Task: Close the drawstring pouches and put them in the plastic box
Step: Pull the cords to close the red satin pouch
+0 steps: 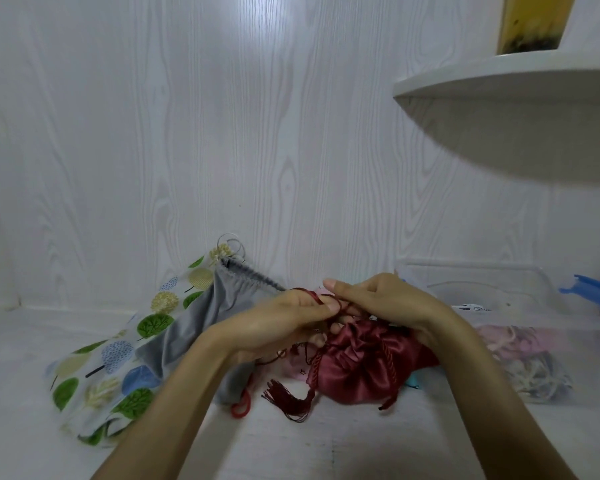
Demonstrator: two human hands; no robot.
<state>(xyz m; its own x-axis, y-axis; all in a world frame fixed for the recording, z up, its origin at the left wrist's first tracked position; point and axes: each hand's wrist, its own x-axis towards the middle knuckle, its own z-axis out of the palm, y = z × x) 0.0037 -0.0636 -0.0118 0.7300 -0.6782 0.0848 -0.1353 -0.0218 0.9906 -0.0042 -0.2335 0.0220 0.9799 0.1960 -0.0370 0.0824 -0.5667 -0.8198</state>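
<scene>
The left hand [284, 320] and right hand [378, 303] met fingertip to fingertip, both pinching a thin dark red cord [321, 301] looped over the left fingers. Just beneath them sat the red pouch [364, 368], shiny satin, its mouth gathered into soft pleats, a twisted cord running down to a frayed tassel [288, 398] on the white bench [291, 445]. To the left of the left hand lay a flat grey pouch [201, 327] with a ruched top, overlapping a cloth pouch printed with green, blue and yellow trees [101, 368]. To the right of the right hand stood the clear plastic box [520, 306], pale cords and fabric dimly visible through its wall, with a blue clip [589, 289] on its far side. No writing could be read anywhere.
</scene>
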